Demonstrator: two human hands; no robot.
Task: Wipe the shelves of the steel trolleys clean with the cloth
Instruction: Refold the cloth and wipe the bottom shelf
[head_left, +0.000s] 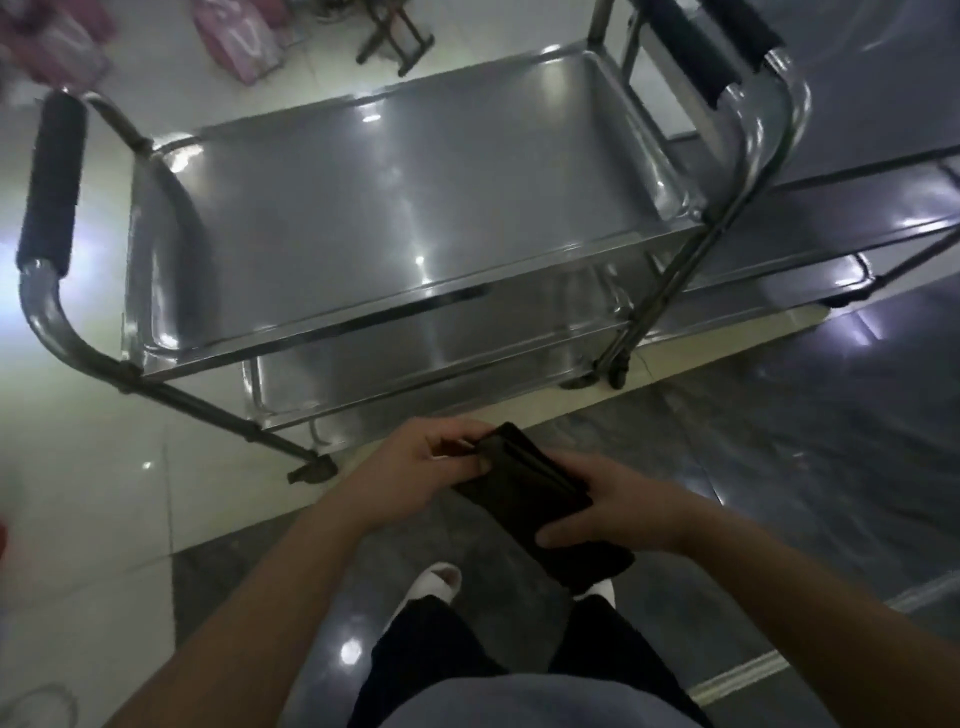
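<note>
A steel trolley stands in front of me, its bare top shelf shining and a lower shelf showing beneath the front rim. A dark folded cloth is held in both hands in front of my body, short of the trolley. My left hand pinches the cloth's upper corner with curled fingers. My right hand grips its right side, thumb under the fold. The cloth's lower end hangs over my feet.
A second steel trolley stands close on the right, its shelves tucked against the first. Black foam handles sit at left and upper right. Pink bags and a stool's legs lie on the floor beyond.
</note>
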